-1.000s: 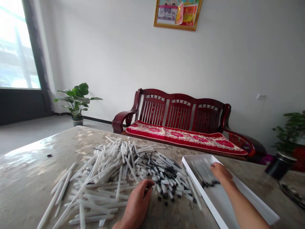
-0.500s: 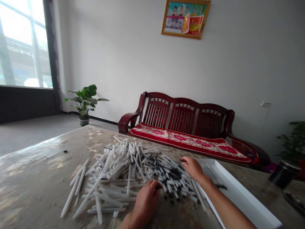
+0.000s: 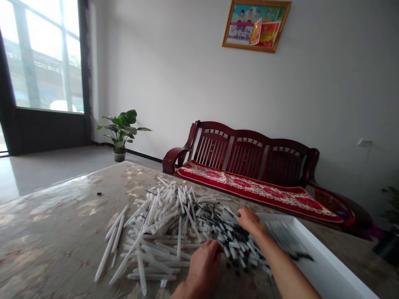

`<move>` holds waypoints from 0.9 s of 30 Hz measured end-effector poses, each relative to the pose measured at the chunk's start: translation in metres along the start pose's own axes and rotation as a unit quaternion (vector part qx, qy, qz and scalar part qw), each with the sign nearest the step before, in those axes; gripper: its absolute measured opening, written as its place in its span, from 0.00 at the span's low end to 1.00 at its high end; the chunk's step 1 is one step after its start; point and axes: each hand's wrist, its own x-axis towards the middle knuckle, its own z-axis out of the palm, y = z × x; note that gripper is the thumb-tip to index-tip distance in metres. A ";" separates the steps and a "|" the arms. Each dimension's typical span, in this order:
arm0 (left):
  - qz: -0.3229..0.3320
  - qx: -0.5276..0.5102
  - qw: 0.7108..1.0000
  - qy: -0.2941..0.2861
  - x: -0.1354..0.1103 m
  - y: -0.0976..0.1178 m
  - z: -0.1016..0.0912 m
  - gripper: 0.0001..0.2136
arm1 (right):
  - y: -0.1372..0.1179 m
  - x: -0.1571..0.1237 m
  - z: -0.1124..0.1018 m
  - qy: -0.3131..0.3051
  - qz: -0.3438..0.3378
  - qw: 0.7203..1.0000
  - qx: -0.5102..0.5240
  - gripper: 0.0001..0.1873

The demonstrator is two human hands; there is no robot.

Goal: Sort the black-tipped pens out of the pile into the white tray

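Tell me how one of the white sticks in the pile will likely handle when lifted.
The white sticks look straight along their length, so one is probably stiff. Being slim, it should feel light. Many lie crossed over each other, so pulling one out may drag its neighbours.

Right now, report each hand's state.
Left hand: curled at the near edge of the tube pile; whether it grips anything cannot be told.
Right hand: curled by its right side; grip unclear.

The left hand (image 3: 204, 263) is at the near edge of the tube pile (image 3: 163, 218); the right hand (image 3: 248, 219) is beside the white box (image 3: 330, 254).
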 end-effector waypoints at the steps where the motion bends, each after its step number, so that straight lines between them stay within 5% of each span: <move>1: 0.001 -0.006 1.000 0.004 0.000 -0.001 0.001 0.13 | 0.002 -0.001 -0.002 0.001 0.005 1.000 0.007 0.12; 6: 0.019 -0.084 0.993 0.078 0.002 -0.003 0.002 0.16 | 0.009 -0.020 -0.017 0.022 -0.024 0.996 0.077 0.13; 11: 0.070 -0.092 0.978 0.172 0.006 -0.002 -0.005 0.25 | -0.007 -0.076 -0.023 -0.043 -0.119 0.974 0.185 0.12; 15: 0.111 -0.057 0.973 0.191 0.008 -0.004 -0.012 0.19 | -0.026 -0.129 -0.024 -0.108 -0.171 0.907 0.369 0.10; 19: 0.112 -0.059 0.972 0.199 0.008 -0.007 -0.016 0.10 | -0.020 -0.141 -0.025 -0.204 -0.153 0.857 0.448 0.26; 22: 0.083 -0.118 0.963 0.229 0.011 -0.006 -0.014 0.05 | 0.001 -0.121 -0.025 -0.085 -0.123 0.905 0.398 0.25; 24: 0.066 -0.178 0.952 0.241 0.012 -0.004 -0.012 0.08 | 0.012 -0.106 -0.023 0.027 -0.091 0.966 0.239 0.14; 27: 0.024 -0.274 0.938 0.212 0.012 0.001 -0.008 0.13 | 0.019 -0.092 -0.018 0.063 -0.060 0.996 0.027 0.10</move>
